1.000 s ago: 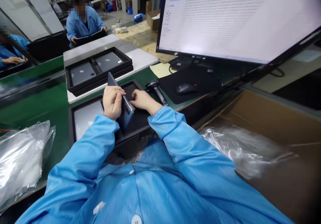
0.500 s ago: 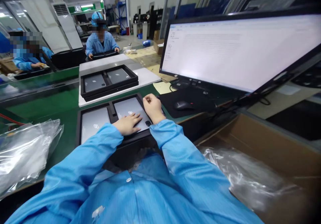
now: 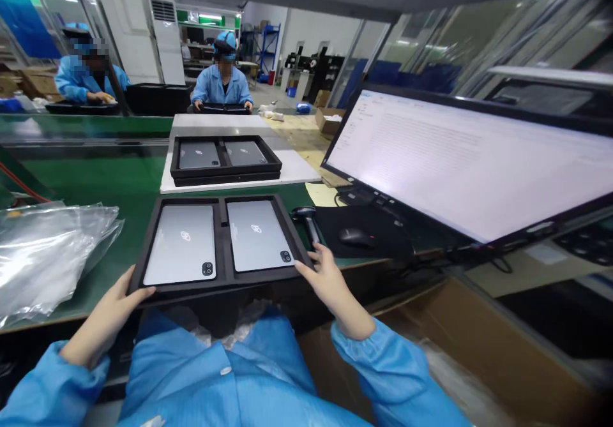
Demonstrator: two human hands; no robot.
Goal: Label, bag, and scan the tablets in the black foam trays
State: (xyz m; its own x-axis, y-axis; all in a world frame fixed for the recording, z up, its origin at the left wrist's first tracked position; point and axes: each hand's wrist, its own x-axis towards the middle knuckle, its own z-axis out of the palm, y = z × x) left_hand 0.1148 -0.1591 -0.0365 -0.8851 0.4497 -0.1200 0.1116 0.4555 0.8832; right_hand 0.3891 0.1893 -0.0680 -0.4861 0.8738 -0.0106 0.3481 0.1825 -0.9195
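Observation:
A black foam tray (image 3: 223, 248) lies on the green bench before me, with two grey tablets in its compartments, backs facing up. The left tablet (image 3: 179, 248) and the right tablet (image 3: 253, 248) each show a camera block at the lower right corner. My left hand (image 3: 115, 299) grips the tray's near left corner, thumb on the rim. At the near right corner my right hand (image 3: 328, 280) holds the rim, thumb on top and fingers round the outer side.
Beyond stand stacked black trays (image 3: 227, 175) with tablets on a white board (image 3: 297, 165). Clear plastic bags (image 3: 52, 248) lie left. To the right are a barcode scanner (image 3: 306, 219), mouse (image 3: 357, 237), monitor (image 3: 469, 159) and cardboard box (image 3: 498, 337). Two co-workers sit across the bench.
My left hand has left the right tablet and moved to the tray's left corner. The right hand has come down to the near right corner. The camera view has shifted.

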